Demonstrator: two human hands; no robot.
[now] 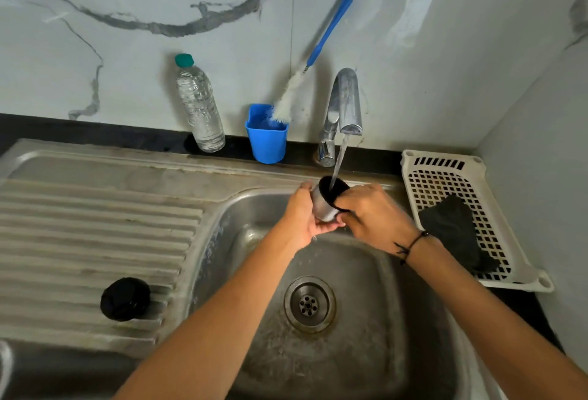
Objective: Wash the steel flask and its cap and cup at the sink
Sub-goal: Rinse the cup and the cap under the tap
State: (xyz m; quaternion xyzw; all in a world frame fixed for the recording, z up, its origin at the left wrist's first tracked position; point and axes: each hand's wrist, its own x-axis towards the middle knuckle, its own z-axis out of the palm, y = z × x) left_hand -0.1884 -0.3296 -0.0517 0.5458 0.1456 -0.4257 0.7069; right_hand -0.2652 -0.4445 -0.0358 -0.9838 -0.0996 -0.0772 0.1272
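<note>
A small steel cup with a black inside sits tilted under the running tap, and the water stream falls into its mouth. My left hand wraps around its left side and base. My right hand grips its right side, with fingers hooked over the black rim. Both hands are above the steel sink basin. A black round cap lies on the ribbed draining board to the left. The flask itself is not in view.
A clear plastic water bottle and a blue holder with a blue-handled bottle brush stand at the back wall. A white slotted tray holding a dark cloth sits right of the sink. The drain is below my arms.
</note>
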